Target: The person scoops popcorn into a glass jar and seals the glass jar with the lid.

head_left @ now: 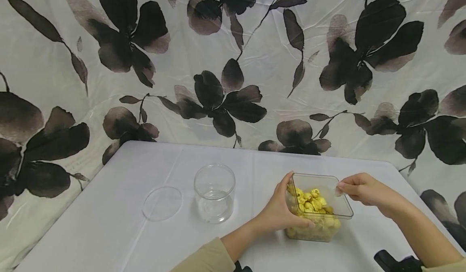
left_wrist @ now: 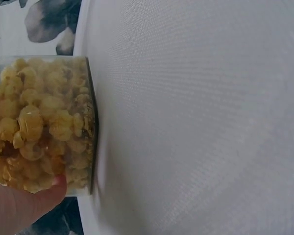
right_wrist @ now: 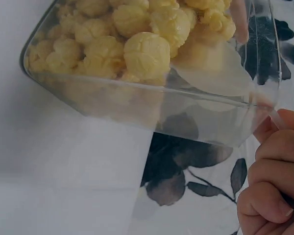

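Note:
A clear square plastic container (head_left: 329, 215) partly filled with yellow popcorn (head_left: 312, 202) stands on the right part of the table. My left hand (head_left: 278, 209) grips it from the left, thumb along the front wall and fingers at the far left corner. In the left wrist view, the thumb presses the wall beside the popcorn (left_wrist: 32, 122). Over the right rim, my right hand (head_left: 365, 191) pinches the thin handle of a translucent whitish scoop (right_wrist: 213, 73). The scoop's head lies inside the container next to the popcorn, seen through the wall in the right wrist view.
A clear round jar (head_left: 214, 195) stands left of the container. Further left, a clear round disc, apparently a lid (head_left: 162, 204), lies flat on the white-covered table (head_left: 109, 227). Behind the table hangs a floral cloth (head_left: 225, 53).

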`<state>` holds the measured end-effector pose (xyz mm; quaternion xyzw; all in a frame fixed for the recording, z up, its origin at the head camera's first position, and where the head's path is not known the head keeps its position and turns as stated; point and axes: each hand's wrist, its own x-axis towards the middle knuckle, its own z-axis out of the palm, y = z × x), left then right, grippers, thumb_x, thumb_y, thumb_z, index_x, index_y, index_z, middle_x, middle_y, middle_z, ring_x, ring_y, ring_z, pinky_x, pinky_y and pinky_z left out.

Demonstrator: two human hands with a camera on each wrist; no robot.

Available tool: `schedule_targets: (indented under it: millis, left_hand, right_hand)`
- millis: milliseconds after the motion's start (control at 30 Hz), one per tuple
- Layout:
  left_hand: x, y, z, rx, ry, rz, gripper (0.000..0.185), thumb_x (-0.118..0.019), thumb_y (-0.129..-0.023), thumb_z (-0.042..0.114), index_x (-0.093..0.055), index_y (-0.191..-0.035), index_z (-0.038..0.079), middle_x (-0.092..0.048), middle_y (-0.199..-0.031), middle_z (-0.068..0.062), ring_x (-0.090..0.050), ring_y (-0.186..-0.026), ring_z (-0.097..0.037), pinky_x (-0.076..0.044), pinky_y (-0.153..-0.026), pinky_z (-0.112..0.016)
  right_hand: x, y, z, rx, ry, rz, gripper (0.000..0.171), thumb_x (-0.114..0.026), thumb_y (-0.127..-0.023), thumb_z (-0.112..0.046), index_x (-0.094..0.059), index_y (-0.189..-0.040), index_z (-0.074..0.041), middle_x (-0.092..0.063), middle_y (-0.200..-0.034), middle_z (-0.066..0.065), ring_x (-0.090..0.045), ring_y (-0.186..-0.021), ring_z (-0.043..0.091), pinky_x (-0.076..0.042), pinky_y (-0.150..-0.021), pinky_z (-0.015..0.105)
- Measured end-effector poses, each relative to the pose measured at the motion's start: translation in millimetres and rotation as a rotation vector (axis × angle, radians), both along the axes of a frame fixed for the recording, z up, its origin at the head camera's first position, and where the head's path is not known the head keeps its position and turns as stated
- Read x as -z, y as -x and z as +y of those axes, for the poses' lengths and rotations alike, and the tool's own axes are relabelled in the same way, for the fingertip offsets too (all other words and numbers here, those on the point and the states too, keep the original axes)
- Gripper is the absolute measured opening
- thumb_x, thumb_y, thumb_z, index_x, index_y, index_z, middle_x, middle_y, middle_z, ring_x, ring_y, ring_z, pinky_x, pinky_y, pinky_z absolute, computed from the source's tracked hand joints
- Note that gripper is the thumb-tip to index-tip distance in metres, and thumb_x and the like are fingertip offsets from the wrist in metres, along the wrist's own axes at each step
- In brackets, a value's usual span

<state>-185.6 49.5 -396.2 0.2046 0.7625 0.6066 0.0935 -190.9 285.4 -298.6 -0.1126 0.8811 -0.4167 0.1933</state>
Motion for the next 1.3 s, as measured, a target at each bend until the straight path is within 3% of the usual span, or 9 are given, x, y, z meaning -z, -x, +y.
schedule_targets:
  millis: [133, 433, 700, 1033, 1300]
  left_hand:
    - [-0.7, -0.3, -0.8, -0.007, -0.005, -0.003, 0.119, -0.089, -0.059, 0.026, -0.008, -0.143, 0.047, -0.025, -0.144, 0.003, -0.028, -0.132, -0.020, -0.032, -0.101, -0.047]
    - [1.0, 0.5, -0.7, -0.005, 0.009, 0.014, 0.119, -0.089, -0.059, 0.027, -0.008, -0.144, 0.045, -0.025, -0.144, 0.002, -0.028, -0.132, -0.020, -0.031, -0.102, -0.046]
    - [-0.4, 1.3, -1.1, 0.007, 0.067, 0.042, 0.119, -0.089, -0.060, 0.031, -0.007, -0.145, 0.042, -0.027, -0.143, 0.000, -0.030, -0.131, -0.020, -0.034, -0.100, -0.046]
    - [0.2, 0.7, -2.7, 0.002, 0.061, 0.045, 0.119, -0.088, -0.060, 0.032, -0.006, -0.145, 0.044, -0.025, -0.145, 0.001, -0.028, -0.133, -0.021, -0.033, -0.100, -0.048]
    - [-0.1, 0.7, -2.4, -0.002, 0.078, 0.066, 0.118, -0.089, -0.059, 0.033, -0.007, -0.145, 0.042, -0.026, -0.145, 0.002, -0.029, -0.132, -0.020, -0.034, -0.101, -0.047]
  right_hand:
    - [3.2, 0.8, -0.1, -0.004, 0.046, -0.021, 0.033, -0.041, -0.099, -0.013, -0.058, -0.097, 0.016, -0.028, -0.053, -0.007, -0.020, -0.046, 0.005, -0.021, -0.043, 0.023]
    - [2.0, 1.2, 2.4, 0.016, 0.023, -0.035, 0.034, -0.041, -0.099, -0.017, -0.058, -0.096, 0.013, -0.026, -0.053, -0.008, -0.021, -0.047, 0.005, -0.027, -0.050, 0.026]
    - [5.6, 5.1, -0.7, 0.008, 0.045, -0.033, 0.034, -0.041, -0.099, -0.014, -0.057, -0.096, 0.015, -0.026, -0.053, -0.009, -0.021, -0.046, 0.004, -0.023, -0.044, 0.023]
    - [2.5, 7.1, 3.2, -0.022, 0.087, -0.049, 0.033, -0.041, -0.099, -0.012, -0.058, -0.097, 0.017, -0.027, -0.053, -0.007, -0.016, -0.044, 0.008, -0.017, -0.040, 0.023]
    - [2.4, 6.2, 7.8, -0.015, 0.117, -0.075, 0.031, -0.040, -0.099, -0.011, -0.060, -0.091, 0.012, -0.029, -0.052, -0.008, -0.017, -0.043, 0.007, -0.016, -0.040, 0.026]
